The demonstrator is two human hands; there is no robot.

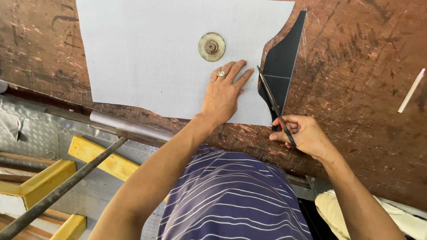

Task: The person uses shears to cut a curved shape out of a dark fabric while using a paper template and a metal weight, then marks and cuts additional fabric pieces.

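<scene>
Grey woven fabric (163,46), cut as a broad sheet, lies flat on our scratched brown wooden worktable (375,96). A round metal weight (211,46) sits on the sheet near its upper middle. Our left hand (224,93) rests palm down on the fabric just below that weight, fingers spread flat and gripping nothing; a ring shows on one finger. The right edge of the sheet curves inward, and a dark fabric piece (284,60) lies under it there, projecting past the curve as a narrow pointed shape. Our right hand (302,135) is closed around the handles of a pair of scissors (276,107), near the table's front edge. The blades run up and to the left over the dark piece, with the tip close to the curved grey edge; we cannot tell how far the blades are parted. A white chalk stick (411,90) lies well apart to the right. Yellow wooden frames (44,178) stand on the patterned metal floor below the table.
</scene>
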